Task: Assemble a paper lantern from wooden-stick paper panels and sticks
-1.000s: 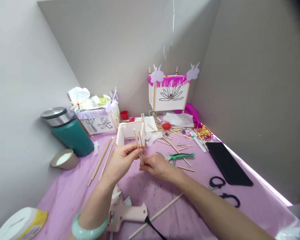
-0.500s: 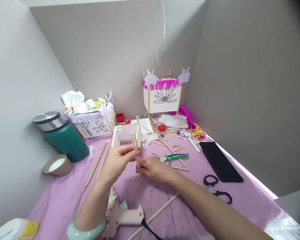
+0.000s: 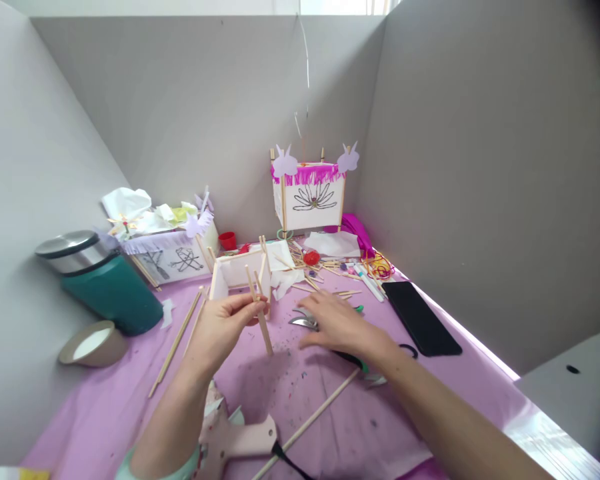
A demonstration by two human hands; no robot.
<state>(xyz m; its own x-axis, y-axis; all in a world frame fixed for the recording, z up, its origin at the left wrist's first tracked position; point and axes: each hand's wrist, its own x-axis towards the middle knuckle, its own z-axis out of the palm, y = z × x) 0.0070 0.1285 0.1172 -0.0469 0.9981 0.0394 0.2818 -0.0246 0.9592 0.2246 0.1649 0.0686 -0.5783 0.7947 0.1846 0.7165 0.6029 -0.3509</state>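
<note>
My left hand (image 3: 225,327) is closed, pinching a few thin wooden sticks (image 3: 263,327) between thumb and fingers, their lower ends pointing down toward the cloth. Just behind it stands a small box-shaped frame (image 3: 240,270) of wooden sticks with white panels. Over the green-handled cutters (image 3: 305,322) is my right hand (image 3: 335,323), its thumb and fingers apart around the tool; the palm hides much of the cutters, and I cannot tell whether it touches them. A pale pink glue gun (image 3: 245,437) lies below my left forearm, a long stick (image 3: 315,420) beside it.
Left are a teal bottle (image 3: 113,290), a bowl (image 3: 93,343) and a decorated paper box (image 3: 173,260). A lantern with a flower drawing (image 3: 313,200) stands at the back. A black phone (image 3: 423,319) lies right, near the table's edge; scissors (image 3: 410,350) are partly hidden under my right arm.
My right hand has let go of the sticks and moved right, over the cutters. My left hand still holds the sticks. The view has shifted slightly.
</note>
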